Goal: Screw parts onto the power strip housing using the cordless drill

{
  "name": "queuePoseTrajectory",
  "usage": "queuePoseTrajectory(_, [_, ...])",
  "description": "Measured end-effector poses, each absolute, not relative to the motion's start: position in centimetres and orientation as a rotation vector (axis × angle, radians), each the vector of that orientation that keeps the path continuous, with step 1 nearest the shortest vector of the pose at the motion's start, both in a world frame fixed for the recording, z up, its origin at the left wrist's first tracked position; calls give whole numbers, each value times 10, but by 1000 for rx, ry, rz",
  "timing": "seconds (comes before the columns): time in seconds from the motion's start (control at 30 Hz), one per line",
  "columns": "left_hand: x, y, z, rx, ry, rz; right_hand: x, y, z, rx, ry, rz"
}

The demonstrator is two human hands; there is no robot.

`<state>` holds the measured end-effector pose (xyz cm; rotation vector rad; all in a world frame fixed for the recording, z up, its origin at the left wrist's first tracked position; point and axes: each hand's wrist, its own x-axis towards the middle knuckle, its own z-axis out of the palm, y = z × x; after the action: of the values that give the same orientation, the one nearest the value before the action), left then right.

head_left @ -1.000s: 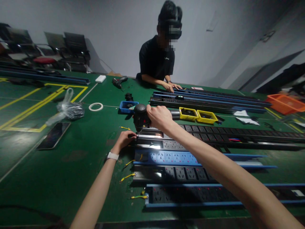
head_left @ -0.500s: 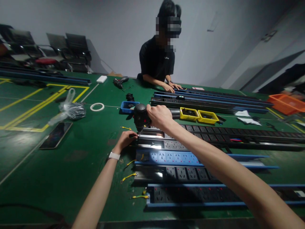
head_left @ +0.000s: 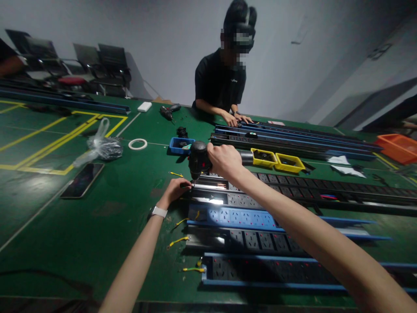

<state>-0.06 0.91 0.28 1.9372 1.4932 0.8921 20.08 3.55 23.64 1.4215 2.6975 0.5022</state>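
My right hand (head_left: 224,160) is wrapped round a black electric screwdriver (head_left: 198,158), whose tip points down onto the left end of a long black power strip (head_left: 293,191). My left hand (head_left: 176,190), with a white watch on the wrist, has its fingers pinched at that same end, right beside the tool tip. What the fingers hold is too small to make out. Several more black and blue power strips (head_left: 234,216) lie side by side nearer to me on the green table (head_left: 81,234).
Across the table a person in a black shirt (head_left: 220,82) has both hands on other long strips. A blue bin (head_left: 180,146), two yellow bins (head_left: 275,160), a tape ring (head_left: 137,144), a plastic bag (head_left: 102,147), a phone (head_left: 83,180), another screwdriver (head_left: 167,112) and loose yellow-green wires (head_left: 177,240) lie around.
The view has shifted a little, so everything sits slightly right and lower. Both hands stay at the strip's left end with the screwdriver held upright on it.
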Motion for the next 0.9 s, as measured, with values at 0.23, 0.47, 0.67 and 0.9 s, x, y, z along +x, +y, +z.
queuePoseTrajectory(0.23, [-2, 11, 0, 1926, 1472, 898, 201, 35, 236, 1372, 2710, 518])
queuePoseTrajectory(0.47, [-1, 10, -2, 1888, 1485, 905, 203, 33, 238, 1347, 2702, 520])
queuePoseTrajectory(0.67, [-1, 9, 1, 1893, 1478, 892, 210, 31, 237, 1381, 2685, 495])
queuePoseTrajectory(0.9, [-3, 10, -3, 1945, 1487, 890, 212, 31, 235, 1413, 2713, 460])
